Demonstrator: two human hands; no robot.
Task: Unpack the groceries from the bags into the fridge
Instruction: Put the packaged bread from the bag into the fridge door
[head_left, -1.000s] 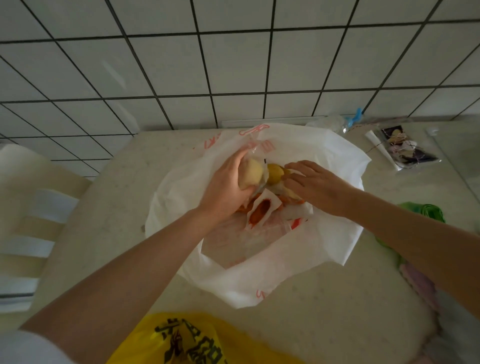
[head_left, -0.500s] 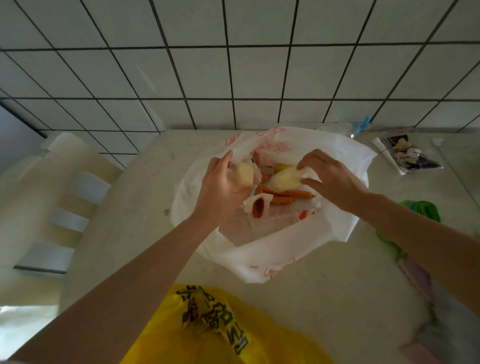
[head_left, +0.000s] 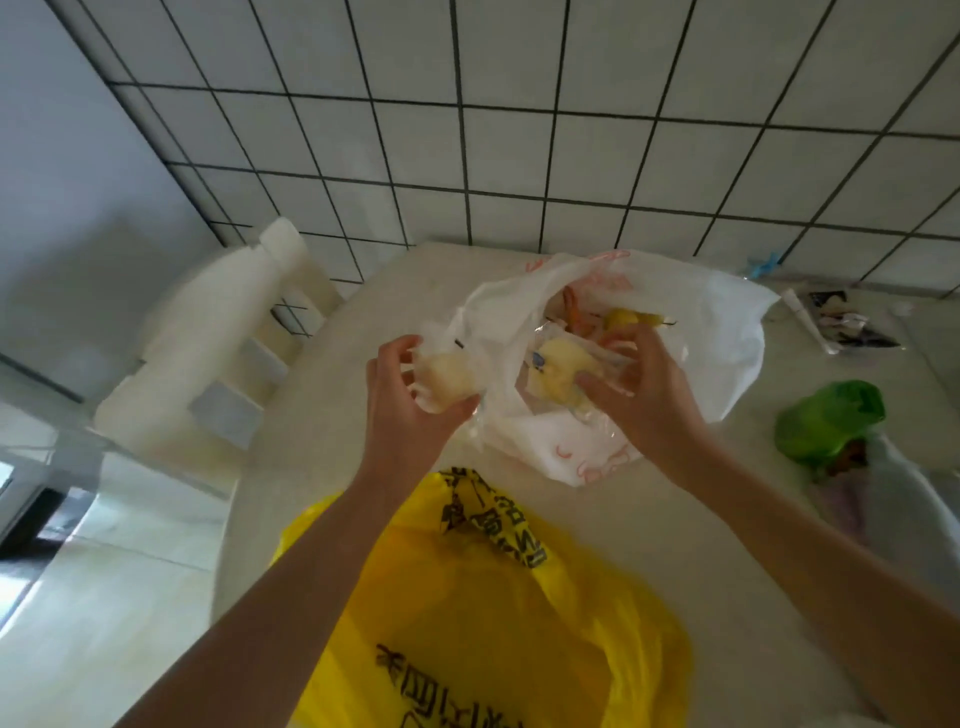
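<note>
The left hand (head_left: 410, 395) curls its fingers and thumb round a pale, roundish item wrapped in clear film (head_left: 448, 378), holding it just outside the left edge of the white plastic bag (head_left: 717, 332). The right hand (head_left: 641, 392) grips a second pale yellow wrapped item (head_left: 558, 371) over the bag's open mouth, fingers bent round its right side and thumb pressed underneath. What exactly the two wrapped items are cannot be told; they look like pale fruit or buns.

The white bag lies open on the beige table (head_left: 363, 332), printed with red marks, its rim gathered loosely round the contents. Inside it, behind the right hand, sit a small yellow fruit (head_left: 623, 318) and some orange carrots (head_left: 574, 312), partly hidden by folds of plastic.

Nearer the person, a yellow plastic bag (head_left: 483, 623) with black printed characters covers the front part of the table, below both forearms. To the right lies a green plastic bag (head_left: 826, 426), crumpled, with something dark at its lower edge, and beside it a clear bag too blurred to read. At the far right edge, by the tiled wall (head_left: 519, 130), rests a small printed packet (head_left: 844, 319). A white chair (head_left: 218, 353) stands at the table's left side.
</note>
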